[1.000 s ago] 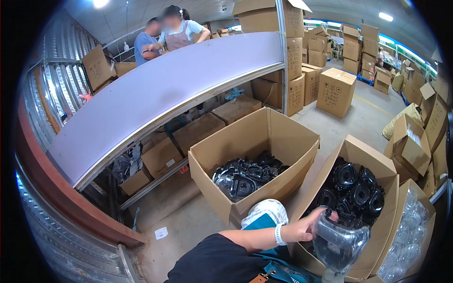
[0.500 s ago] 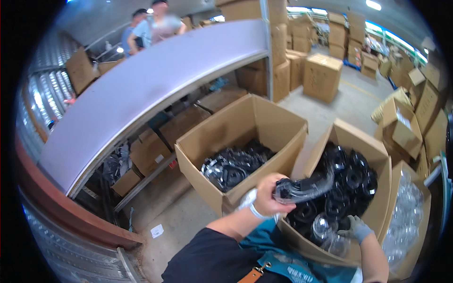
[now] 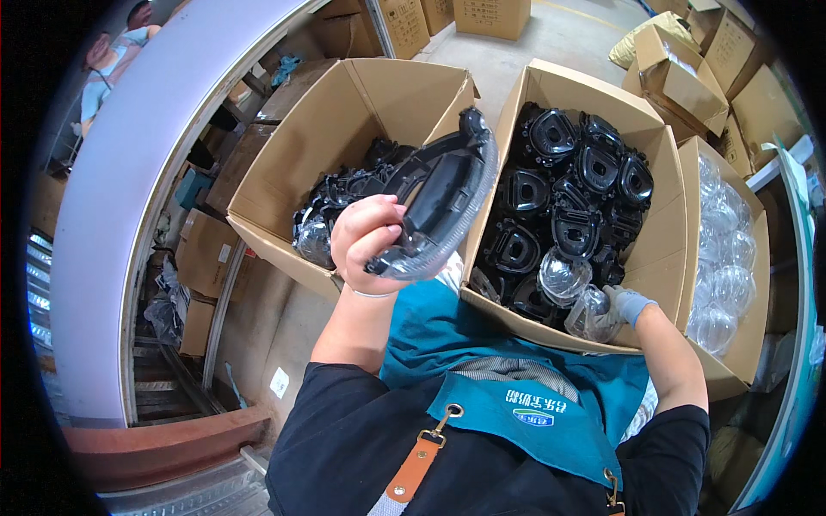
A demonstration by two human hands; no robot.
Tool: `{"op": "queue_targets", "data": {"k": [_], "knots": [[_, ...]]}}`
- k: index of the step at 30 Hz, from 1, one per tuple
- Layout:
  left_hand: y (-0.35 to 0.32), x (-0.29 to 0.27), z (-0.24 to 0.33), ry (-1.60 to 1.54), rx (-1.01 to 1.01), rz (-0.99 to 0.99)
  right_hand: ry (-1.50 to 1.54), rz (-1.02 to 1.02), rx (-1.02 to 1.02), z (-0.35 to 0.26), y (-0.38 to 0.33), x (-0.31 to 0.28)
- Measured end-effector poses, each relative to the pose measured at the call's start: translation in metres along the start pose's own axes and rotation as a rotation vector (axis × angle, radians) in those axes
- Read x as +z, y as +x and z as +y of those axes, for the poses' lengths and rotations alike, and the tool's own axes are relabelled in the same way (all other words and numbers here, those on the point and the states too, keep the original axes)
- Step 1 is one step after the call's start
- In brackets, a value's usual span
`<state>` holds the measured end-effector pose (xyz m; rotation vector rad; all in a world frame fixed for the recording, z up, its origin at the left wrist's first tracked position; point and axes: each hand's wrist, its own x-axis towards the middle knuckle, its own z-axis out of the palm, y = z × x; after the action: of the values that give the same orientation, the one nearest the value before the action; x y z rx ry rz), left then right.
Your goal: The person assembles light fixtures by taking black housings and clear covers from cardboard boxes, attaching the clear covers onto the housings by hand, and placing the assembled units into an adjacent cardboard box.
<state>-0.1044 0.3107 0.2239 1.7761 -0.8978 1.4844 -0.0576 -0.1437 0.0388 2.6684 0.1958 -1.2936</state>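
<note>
My bare left hand (image 3: 366, 236) grips a black plastic housing with a clear curved cover (image 3: 447, 189), raised above the gap between two cardboard boxes and tilted on edge. In the right box (image 3: 667, 185), several black housings (image 3: 575, 228) with oval openings lie piled. My right hand (image 3: 628, 307), in a grey glove, reaches into that box's near corner. Its fingers are closed on the edge of a clear plastic cover (image 3: 589, 316), partly hidden by the glove. Beside it lies a round clear cover (image 3: 564, 277).
The left box (image 3: 284, 159) holds more black parts (image 3: 344, 193). At the right, another box (image 3: 747, 348) is filled with clear domed covers (image 3: 731, 288). A shelf with a pale panel (image 3: 95, 258) runs along the left, and cartons (image 3: 490, 17) stand beyond.
My view has tipped downward and shifted. My left hand has lifted the black housing and turned it more upright. My right hand stays at the near corner, now closed on the clear cover.
</note>
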Motion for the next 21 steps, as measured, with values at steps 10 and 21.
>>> {"op": "queue_targets", "data": {"k": [10,21], "knots": [[-0.016,-0.038,-0.068,0.928,-0.582,-0.491,-0.043,0.184,-0.066,-0.029,-0.017,-0.004],[-0.109,-0.098,-0.121,0.871,-0.943,-0.731,0.35,0.084,-0.304,-0.034,-0.056,-0.035]]}}
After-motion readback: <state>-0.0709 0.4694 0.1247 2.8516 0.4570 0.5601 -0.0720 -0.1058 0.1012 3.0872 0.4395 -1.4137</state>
